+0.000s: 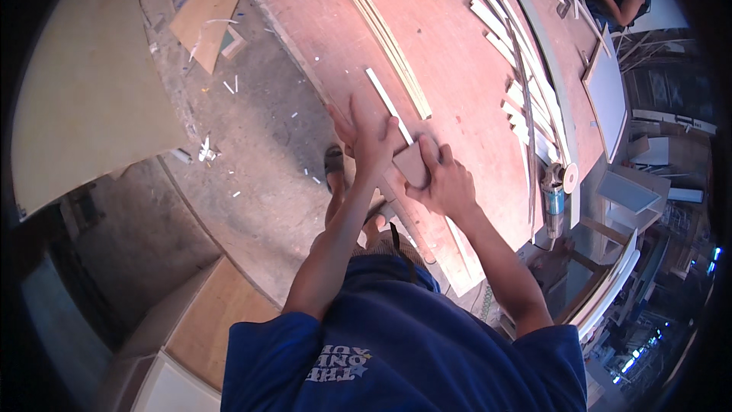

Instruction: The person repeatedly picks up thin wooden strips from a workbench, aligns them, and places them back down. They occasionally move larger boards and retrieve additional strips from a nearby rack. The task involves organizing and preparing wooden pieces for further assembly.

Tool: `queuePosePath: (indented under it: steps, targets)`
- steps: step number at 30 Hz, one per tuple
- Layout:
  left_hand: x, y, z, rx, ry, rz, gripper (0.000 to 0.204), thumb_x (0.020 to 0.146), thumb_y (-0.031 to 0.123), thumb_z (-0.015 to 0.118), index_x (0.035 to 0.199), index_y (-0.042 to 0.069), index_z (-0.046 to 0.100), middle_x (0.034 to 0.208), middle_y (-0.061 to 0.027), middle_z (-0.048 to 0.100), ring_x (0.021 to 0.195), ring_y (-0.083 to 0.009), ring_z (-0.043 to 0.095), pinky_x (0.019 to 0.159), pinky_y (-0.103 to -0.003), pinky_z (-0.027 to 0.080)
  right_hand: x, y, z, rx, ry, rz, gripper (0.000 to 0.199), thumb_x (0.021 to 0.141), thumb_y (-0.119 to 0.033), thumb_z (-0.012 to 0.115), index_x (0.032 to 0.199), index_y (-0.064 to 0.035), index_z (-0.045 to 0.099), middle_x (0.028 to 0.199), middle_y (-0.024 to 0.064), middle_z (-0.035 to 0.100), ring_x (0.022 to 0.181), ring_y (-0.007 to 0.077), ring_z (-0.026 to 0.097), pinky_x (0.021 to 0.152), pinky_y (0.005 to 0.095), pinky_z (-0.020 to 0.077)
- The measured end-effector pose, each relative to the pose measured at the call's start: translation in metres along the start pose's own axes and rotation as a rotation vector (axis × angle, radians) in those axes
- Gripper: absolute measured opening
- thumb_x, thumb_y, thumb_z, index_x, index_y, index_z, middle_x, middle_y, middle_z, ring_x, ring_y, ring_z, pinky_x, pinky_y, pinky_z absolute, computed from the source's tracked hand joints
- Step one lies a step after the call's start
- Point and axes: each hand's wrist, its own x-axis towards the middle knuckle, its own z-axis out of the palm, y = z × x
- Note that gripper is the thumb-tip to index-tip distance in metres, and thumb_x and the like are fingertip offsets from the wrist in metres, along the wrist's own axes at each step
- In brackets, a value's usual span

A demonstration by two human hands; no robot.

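Pressing down near the board's (457,69) left edge, the left hand (371,137) lies flat with fingers together, pointing up beside a thin white strip (389,105). The right hand (446,183) curls its fingers over a small brown block (412,164), gripping it just right of the left hand, on the board. Pale strips (518,53) lie well apart to the right, and a spray can (553,206) sits at the board's right edge.

Both forearms reaching forward, left hand (368,136) flat with fingers spread, right hand (446,183) in curled grip
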Motion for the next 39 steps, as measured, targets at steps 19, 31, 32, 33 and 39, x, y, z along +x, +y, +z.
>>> queuePosePath:
  steps: [19, 31, 32, 33, 39]
  targets:
    - [0.0, -0.019, -0.013, -0.374, -0.05, 0.112, 0.069, 0.113, 0.052, 0.033, 0.163, 0.006, 0.03, 0.172, -0.0276, -0.007, 0.16, -0.0446, 0.008, 0.126, -0.05, 0.025, 0.155, -0.055, -0.045, 0.019, -0.103, 0.001, 0.102, 0.081, -0.078, 0.064, 0.153, -0.0088, 0.045, 0.125, 0.0296, 0.061, 0.1, 0.0479, 0.073, 0.081, 0.0544, 0.0613]
    - [0.005, -0.053, -0.007, -0.292, 0.108, 0.175, 0.073, 0.113, 0.05, 0.032, 0.161, -0.005, 0.026, 0.169, -0.0325, 0.0, 0.158, -0.0476, 0.008, 0.126, -0.056, 0.019, 0.137, -0.049, -0.054, 0.031, -0.202, 0.036, 0.091, 0.079, -0.058, 0.077, 0.149, -0.007, 0.048, 0.131, 0.0246, 0.06, 0.109, 0.0426, 0.072, 0.087, 0.0503, 0.0617]
    - [0.0, -0.045, -0.011, -0.249, 0.095, 0.251, 0.072, 0.113, 0.049, 0.032, 0.161, -0.004, 0.027, 0.169, -0.0325, 0.003, 0.157, -0.0482, 0.01, 0.126, -0.056, 0.018, 0.126, -0.043, -0.05, 0.021, -0.211, 0.026, 0.092, 0.079, -0.057, 0.077, 0.15, -0.0083, 0.046, 0.13, 0.0254, 0.06, 0.107, 0.0439, 0.072, 0.086, 0.0505, 0.062]
    - [-0.009, -0.02, -0.022, -0.206, 0.078, 0.326, 0.071, 0.113, 0.048, 0.031, 0.161, -0.003, 0.028, 0.169, -0.0326, 0.006, 0.157, -0.0489, 0.012, 0.127, -0.056, 0.017, 0.113, -0.034, -0.044, 0.014, -0.223, 0.018, 0.093, 0.078, -0.056, 0.078, 0.152, -0.0095, 0.044, 0.128, 0.0262, 0.06, 0.105, 0.0453, 0.072, 0.084, 0.0508, 0.0624]
    - [-0.04, 0.012, -0.018, 0.269, -0.398, 0.734, 0.065, 0.113, 0.046, 0.032, 0.164, 0.004, 0.03, 0.171, -0.0192, 0.025, 0.159, -0.0397, 0.019, 0.126, -0.063, 0.011, -0.008, 0.019, -0.013, 0.06, -0.144, 0.009, 0.096, 0.072, -0.049, 0.081, 0.151, -0.0087, 0.043, 0.123, 0.0257, 0.06, 0.097, 0.0451, 0.074, 0.077, 0.0506, 0.0628]
